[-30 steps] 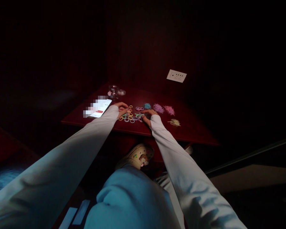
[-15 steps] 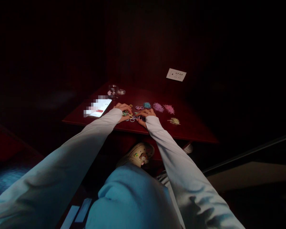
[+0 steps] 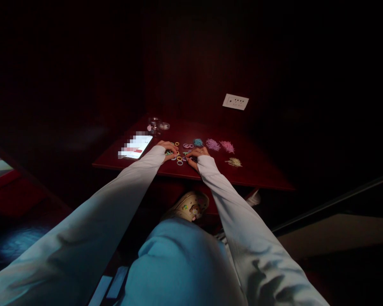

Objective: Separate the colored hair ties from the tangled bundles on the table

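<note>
Rings (image 3: 179, 160): small, coloured, loosely scattered on the table (image 3: 258, 174) between and beneath the hands.
Left hand: fingers curled over rings; whether thumb and finger meet cannot be told.
Right hand (image 3: 199, 154): thumb and forefinger close together at the rings; any grip is unclear.
Piles: teal (image 3: 198, 143), purple (image 3: 212, 145), pink (image 3: 227, 147) and pale yellow (image 3: 234, 162), beyond and beside the right hand.
Fingertips: probably best kept light, parting one ring at a time without nudging neighbours.
</note>
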{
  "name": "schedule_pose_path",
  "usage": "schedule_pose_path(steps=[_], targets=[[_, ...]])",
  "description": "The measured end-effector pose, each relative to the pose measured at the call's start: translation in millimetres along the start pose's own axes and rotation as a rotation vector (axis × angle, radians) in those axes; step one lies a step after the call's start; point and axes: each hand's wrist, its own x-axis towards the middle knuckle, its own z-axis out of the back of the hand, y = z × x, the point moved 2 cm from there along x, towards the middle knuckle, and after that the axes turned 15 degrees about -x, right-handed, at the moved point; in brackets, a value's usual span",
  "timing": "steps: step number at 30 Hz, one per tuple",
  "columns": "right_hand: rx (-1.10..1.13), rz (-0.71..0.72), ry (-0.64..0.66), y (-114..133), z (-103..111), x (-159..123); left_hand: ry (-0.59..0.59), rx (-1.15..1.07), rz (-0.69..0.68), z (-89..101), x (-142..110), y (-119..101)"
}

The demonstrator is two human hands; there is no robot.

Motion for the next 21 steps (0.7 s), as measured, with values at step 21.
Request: schedule_pose_path(steps=[21], targets=[[0.147,-0.208,-0.079,11.6,-24.4,29.3,-0.016,-0.373,0.174,1.6,5.4,8.7]])
